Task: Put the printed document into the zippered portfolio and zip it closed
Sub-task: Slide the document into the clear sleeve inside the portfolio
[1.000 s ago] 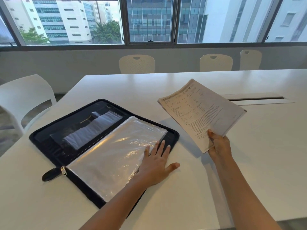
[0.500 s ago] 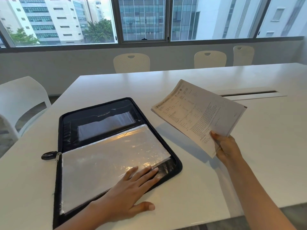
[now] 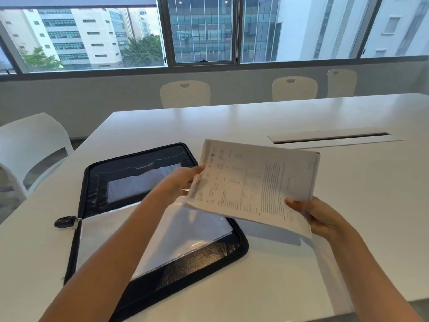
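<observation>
The black zippered portfolio (image 3: pixel 97 180) lies open on the white table (image 3: pixel 348 228), with a clear plastic sleeve (image 3: pixel 190 233) across its near half and a dark pocket in its far half. Its zipper pull (image 3: pixel 66 221) rests at the left edge. The printed document (image 3: pixel 253 184), a stack of white sheets with dense text, is held in the air above the portfolio's right side. My left hand (image 3: pixel 180 182) grips its left edge. My right hand (image 3: pixel 318 217) holds its near right corner.
A white chair (image 3: pixel 30 145) stands at the table's left corner and three more (image 3: pixel 185 94) line the far side under the windows. A long cable slot (image 3: pixel 332 138) is set into the tabletop to the right.
My left hand lifted off the plastic sleeve and took hold of the document's left edge. The document has moved left, over the portfolio.
</observation>
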The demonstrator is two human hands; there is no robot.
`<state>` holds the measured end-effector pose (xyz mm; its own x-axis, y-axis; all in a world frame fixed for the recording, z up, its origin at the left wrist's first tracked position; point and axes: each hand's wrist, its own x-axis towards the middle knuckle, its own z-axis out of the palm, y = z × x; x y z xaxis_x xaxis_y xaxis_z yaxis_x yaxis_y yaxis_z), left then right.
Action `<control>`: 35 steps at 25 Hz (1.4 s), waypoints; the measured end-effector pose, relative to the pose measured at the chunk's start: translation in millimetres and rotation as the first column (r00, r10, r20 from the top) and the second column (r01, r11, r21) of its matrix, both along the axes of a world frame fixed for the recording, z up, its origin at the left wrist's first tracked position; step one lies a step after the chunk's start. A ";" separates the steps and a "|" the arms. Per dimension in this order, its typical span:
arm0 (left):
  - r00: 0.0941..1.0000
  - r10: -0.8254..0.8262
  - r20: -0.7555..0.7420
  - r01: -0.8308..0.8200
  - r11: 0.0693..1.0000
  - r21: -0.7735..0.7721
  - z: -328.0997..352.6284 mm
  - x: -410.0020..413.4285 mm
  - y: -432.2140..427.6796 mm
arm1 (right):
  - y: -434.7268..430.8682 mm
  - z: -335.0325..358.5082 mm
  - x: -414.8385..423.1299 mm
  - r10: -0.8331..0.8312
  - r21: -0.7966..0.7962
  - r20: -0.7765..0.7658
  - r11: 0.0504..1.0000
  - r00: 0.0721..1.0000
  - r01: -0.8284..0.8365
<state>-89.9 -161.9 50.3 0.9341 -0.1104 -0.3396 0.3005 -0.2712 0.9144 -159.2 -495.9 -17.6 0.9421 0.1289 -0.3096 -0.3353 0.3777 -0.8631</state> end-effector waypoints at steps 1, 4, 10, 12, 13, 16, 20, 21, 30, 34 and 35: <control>0.997 -0.007 -0.083 0.000 0.996 -0.085 -5.6 5.6 -2.7 | -1.8 1.9 0.9 0.029 0.005 -0.004 1.000 1.000 -0.029; 0.993 0.033 -0.116 -0.054 0.980 -0.189 -25.4 3.2 -11.4 | -6.9 7.4 3.2 0.075 -0.043 -0.006 0.996 0.997 -0.075; 0.977 0.202 -0.073 -0.212 0.960 -0.182 -38.0 4.5 -26.7 | -16.4 15.1 27.8 0.007 -0.301 0.039 0.954 0.999 0.005; 0.969 0.245 -0.038 -0.248 0.959 -0.135 -39.3 4.8 -30.6 | -16.4 16.9 37.4 -0.017 -0.332 0.046 0.943 0.999 0.031; 0.964 0.265 0.006 -0.263 0.959 -0.106 -40.7 4.3 -33.4 | -16.9 17.7 42.0 -0.023 -0.348 0.043 0.937 0.999 0.036; 0.932 0.254 0.258 -0.293 0.948 0.126 -47.6 -1.0 -39.4 | -23.2 22.8 56.3 -0.081 -0.337 0.040 0.937 0.996 0.090; 0.964 0.018 0.266 -0.210 0.666 0.716 -73.6 -20.2 -43.6 | -42.9 27.3 67.8 -0.183 -0.310 0.056 0.931 0.981 0.192; 0.975 -0.029 0.220 -0.156 0.616 0.772 -81.2 -26.7 -45.1 | -46.8 27.6 69.1 -0.190 -0.313 0.052 0.929 0.980 0.197; 0.950 -0.050 0.309 -0.210 0.629 0.749 -108.3 -48.0 -47.8 | -54.9 20.1 71.4 -0.201 -0.263 0.017 0.944 0.979 0.199; 0.882 0.098 0.461 -0.381 0.725 0.574 -92.9 -49.2 -43.7 | -52.0 19.8 68.2 -0.170 -0.256 0.004 0.952 0.985 0.165; 0.873 0.122 0.472 -0.405 0.720 0.564 -86.1 -50.2 -42.0 | -51.9 20.0 67.8 -0.169 -0.255 0.006 0.953 0.986 0.165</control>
